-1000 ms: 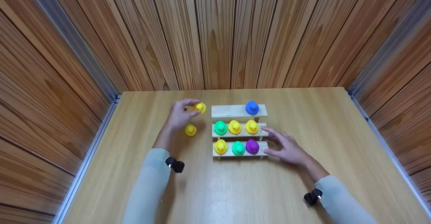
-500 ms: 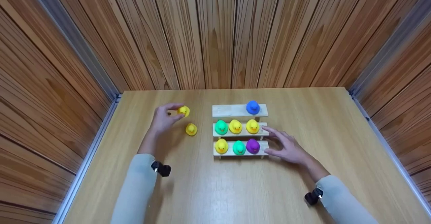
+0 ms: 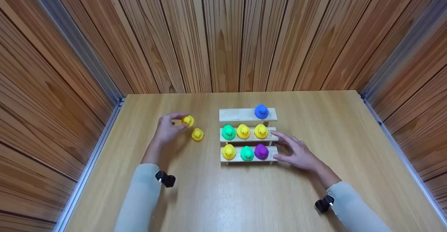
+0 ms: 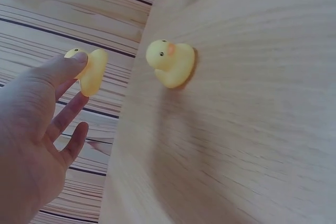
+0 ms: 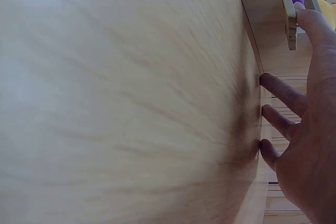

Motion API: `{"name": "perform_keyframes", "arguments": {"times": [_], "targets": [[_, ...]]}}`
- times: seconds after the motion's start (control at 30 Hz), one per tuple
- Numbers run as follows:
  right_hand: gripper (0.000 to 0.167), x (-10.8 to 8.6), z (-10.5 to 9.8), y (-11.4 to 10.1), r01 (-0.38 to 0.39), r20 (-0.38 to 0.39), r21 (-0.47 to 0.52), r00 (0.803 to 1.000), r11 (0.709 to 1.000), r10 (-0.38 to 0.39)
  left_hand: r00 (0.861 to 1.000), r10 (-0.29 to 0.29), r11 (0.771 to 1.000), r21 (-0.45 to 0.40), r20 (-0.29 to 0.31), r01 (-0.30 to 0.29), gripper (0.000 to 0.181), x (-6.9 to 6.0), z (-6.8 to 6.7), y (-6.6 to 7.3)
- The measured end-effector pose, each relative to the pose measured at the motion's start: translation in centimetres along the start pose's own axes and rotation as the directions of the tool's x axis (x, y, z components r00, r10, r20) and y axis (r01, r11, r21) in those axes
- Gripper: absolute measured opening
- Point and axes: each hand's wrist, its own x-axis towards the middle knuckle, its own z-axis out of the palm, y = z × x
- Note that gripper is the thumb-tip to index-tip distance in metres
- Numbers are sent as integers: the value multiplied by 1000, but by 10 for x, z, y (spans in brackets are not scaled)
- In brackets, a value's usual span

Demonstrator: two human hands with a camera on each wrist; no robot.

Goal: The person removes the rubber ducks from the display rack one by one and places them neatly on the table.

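My left hand [image 3: 166,130] pinches a small yellow rubber duck [image 3: 188,121] between thumb and fingers, left of the stand. In the left wrist view the thumb covers part of this duck [image 4: 94,73]. Just beside it, another yellow rubber duck [image 3: 197,134] sits upright on the table. A three-step wooden stand [image 3: 237,114] bears a blue duck [image 3: 261,111] on top, one green and two yellow ducks on the middle step, and a yellow, a green and a purple duck [image 3: 261,151] on the lowest. Fingers spread, my right hand [image 3: 298,154] rests at the stand's right end, its thumb at the lowest step.
The wooden table [image 3: 223,197] reaches back to a wood-panelled wall [image 3: 227,36]. Panelled side walls with grey metal corner strips stand at left and right. A small black camera [image 3: 165,179] is worn on the left wrist, another black camera [image 3: 324,203] on the right.
Still pinching its yellow duck, my left hand has moved left, away from the stand, then a little nearer to me beside the other duck. My right hand has stayed at the stand.
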Motion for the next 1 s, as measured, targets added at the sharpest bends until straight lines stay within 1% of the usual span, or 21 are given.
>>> {"name": "perform_keyframes", "arguments": {"times": [0.3, 0.5, 0.73, 0.83, 0.93, 1.0], "targets": [[86, 0, 0, -1, -19, -3, -18, 1000, 1000, 19, 1000, 1, 1000, -1, 1, -1, 40, -4, 6, -18], [86, 0, 1, 0, -24, -1, -20, 1000, 1000, 24, 1000, -14, 1000, 13, -17, 14, 40, -9, 11, -28], [86, 0, 1, 0, -19, 1, -23, 1000, 1000, 19, 998, -44, 999, -7, -38, 44, 40, -13, 19, -37], [86, 0, 1, 0, -15, 0, -27, 1000, 1000, 15, 996, -71, 997, -25, -48, 70, 41, -13, 21, -40], [86, -1, 1, 0, -13, -2, -27, 1000, 1000, 13, 994, -108, 993, -45, -34, 106, 41, -14, 22, -41], [86, -1, 1, 0, -14, -3, -27, 1000, 1000, 14, 992, -121, 991, -59, -21, 119, 42, -14, 22, -43]]}}
